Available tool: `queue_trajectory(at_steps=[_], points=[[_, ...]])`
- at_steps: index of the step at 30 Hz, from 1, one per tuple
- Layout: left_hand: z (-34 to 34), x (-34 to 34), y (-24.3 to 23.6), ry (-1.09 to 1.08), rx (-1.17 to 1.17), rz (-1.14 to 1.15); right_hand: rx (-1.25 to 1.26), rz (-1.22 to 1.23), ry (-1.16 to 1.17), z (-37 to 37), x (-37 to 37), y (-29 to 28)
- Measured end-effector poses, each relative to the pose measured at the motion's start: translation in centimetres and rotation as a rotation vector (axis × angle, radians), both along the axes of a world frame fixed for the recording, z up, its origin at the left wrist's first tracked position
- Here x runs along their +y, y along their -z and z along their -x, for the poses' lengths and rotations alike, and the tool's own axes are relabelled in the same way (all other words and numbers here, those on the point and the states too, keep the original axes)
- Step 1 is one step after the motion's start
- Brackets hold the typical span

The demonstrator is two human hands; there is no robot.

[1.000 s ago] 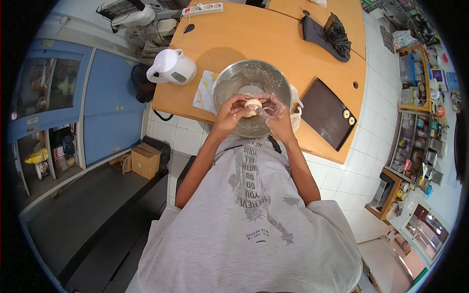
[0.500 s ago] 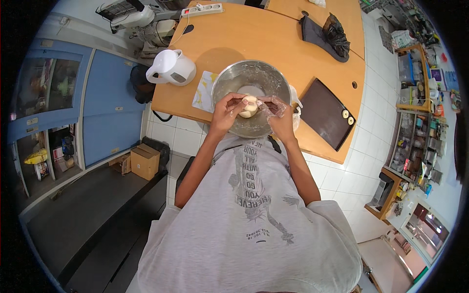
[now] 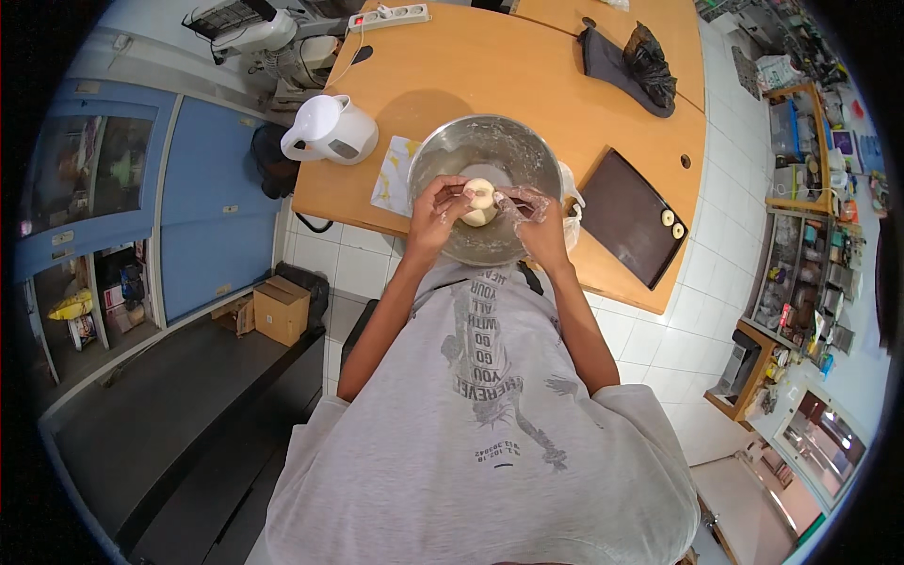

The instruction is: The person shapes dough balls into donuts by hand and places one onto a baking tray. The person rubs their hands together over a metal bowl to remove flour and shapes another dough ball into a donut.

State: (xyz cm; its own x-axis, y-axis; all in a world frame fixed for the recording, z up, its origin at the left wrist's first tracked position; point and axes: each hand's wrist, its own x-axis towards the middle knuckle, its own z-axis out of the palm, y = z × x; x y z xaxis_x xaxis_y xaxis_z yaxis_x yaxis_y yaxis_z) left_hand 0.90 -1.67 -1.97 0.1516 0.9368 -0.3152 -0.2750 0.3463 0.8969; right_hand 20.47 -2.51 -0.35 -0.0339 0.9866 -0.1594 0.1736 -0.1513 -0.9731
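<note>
Over a large steel mixing bowl point(image 3: 540, 168), my two hands hold a small pale dough ring point(image 3: 481, 187). My left hand point(image 3: 437, 213) has its fingers closed on the ring's left side, the thumb near its middle. From the right, my right hand point(image 3: 537, 222), smeared with dough or flour, pinches at the ring's edge. A larger lump of dough point(image 3: 478, 217) shows just below the ring, inside the bowl. On a dark baking tray point(image 3: 614, 212) to the right lie two small dough rings point(image 3: 668, 217), close to its right edge.
A white electric kettle point(image 3: 341, 132) stands left of the bowl, beside a yellow-and-white patterned sheet point(image 3: 392, 177). A white plastic bag point(image 3: 571, 209) sits between bowl and tray. Farther back are a power strip point(image 3: 390, 16) and a black bag point(image 3: 650, 71) on dark cloth.
The dough in my fingers has turned or tilted slightly, and its ring shape with a central opening shows more plainly. Both hands stay over the bowl, with only small finger movements.
</note>
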Motion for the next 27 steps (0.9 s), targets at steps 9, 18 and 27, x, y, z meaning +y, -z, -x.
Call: queue_trajectory(at_steps=[9,18,27], points=[[0.0,0.3,-0.7,0.152,0.064,-0.033,0.122,0.053,0.006,0.7,0.3,0.7],[-0.6,0.2,-0.4,0.131,0.083,-0.021,0.304,0.114,0.079,0.2,0.2,2.0],[-1.2,0.9,0.2,0.088,0.159,0.006,0.346,0.159,0.063,0.4,0.0,0.7]])
